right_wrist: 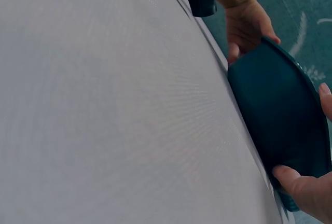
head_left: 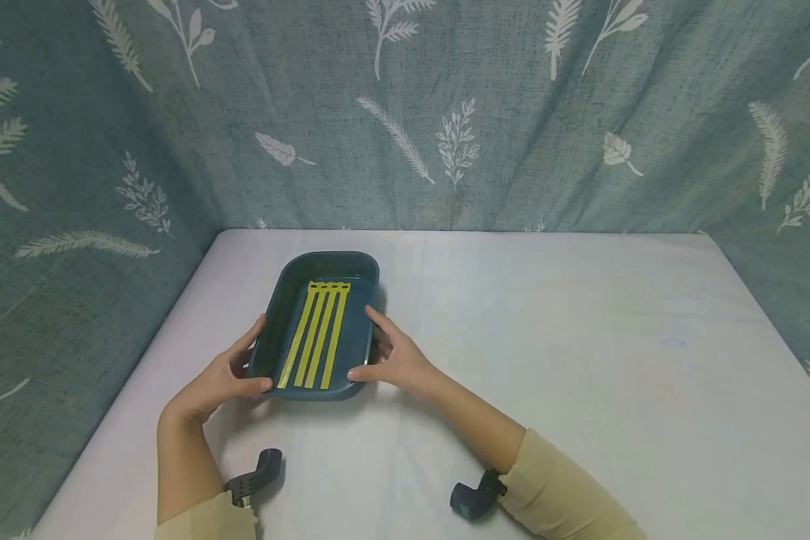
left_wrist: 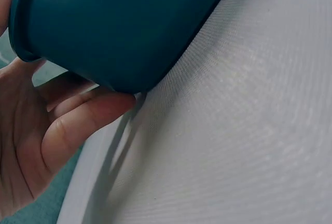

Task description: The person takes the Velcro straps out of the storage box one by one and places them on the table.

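A dark teal tray (head_left: 360, 322) with rounded corners sits at the left of the white table. Inside it lie several flat yellow strips (head_left: 320, 337), side by side, joined or lined up at a slotted far end; their exact kind cannot be told. My left hand (head_left: 216, 381) grips the near left corner, thumb at the rim. In the left wrist view, fingers (left_wrist: 78, 123) of that hand reach beneath the tray's lower edge (left_wrist: 114, 37). My right hand (head_left: 401, 361) holds the right side near the front, its thumb over the rim. The right wrist view shows the tray's outer wall (right_wrist: 280, 105) between both hands.
The white table (head_left: 547, 337) extends far to the right of the tray. Teal curtains (head_left: 486, 112) with white leaf prints stand behind the table and at its sides. A dark camera mount is strapped at each wrist, the left one (head_left: 259, 472) and the right one (head_left: 475, 496).
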The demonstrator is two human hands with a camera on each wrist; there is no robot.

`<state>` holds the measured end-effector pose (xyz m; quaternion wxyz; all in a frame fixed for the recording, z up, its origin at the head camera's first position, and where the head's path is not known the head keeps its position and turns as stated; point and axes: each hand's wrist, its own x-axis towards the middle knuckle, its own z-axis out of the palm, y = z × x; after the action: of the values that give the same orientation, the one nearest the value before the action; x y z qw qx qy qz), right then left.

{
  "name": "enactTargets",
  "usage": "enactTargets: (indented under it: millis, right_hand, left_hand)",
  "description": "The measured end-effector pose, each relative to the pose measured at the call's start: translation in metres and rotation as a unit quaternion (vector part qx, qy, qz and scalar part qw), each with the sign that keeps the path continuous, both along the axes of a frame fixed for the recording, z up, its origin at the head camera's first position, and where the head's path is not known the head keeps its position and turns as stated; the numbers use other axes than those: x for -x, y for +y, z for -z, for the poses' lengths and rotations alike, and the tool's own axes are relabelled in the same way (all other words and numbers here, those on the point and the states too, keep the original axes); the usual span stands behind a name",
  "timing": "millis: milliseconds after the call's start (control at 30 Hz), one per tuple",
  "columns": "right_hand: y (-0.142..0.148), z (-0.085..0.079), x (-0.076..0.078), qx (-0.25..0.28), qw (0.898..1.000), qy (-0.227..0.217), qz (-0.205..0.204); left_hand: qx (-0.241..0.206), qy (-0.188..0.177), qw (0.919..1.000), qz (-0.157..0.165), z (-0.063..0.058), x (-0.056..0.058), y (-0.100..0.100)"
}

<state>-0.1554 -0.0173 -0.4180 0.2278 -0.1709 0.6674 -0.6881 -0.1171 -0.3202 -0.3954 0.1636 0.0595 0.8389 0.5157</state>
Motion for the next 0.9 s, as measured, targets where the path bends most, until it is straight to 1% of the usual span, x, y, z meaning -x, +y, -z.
enactTargets:
  millis: [267,400,567,733,900]
  right_hand:
    - [0.005,0.002,-0.001,0.015,1.000,-0.016,0.005]
    - [0.009,0.003,-0.002,0.026,0.999,-0.019,0.003]
    - [0.016,0.005,-0.002,0.044,0.999,-0.016,0.003]
    - [0.020,0.008,-0.003,0.061,0.998,-0.014,0.002]
    - [0.022,0.006,-0.003,0.050,0.999,-0.018,0.009]
  left_hand:
    - [-0.035,-0.015,0.9993,0.008,0.002,0.003,0.002]
    - [-0.036,-0.014,0.9992,0.007,0.004,0.005,0.003]
    - [-0.036,-0.004,0.9993,0.010,0.008,0.008,0.006]
    - [-0.072,0.006,0.9973,0.013,0.012,0.009,0.007]
    - [-0.111,-0.002,0.9936,0.023,0.012,0.010,0.007]
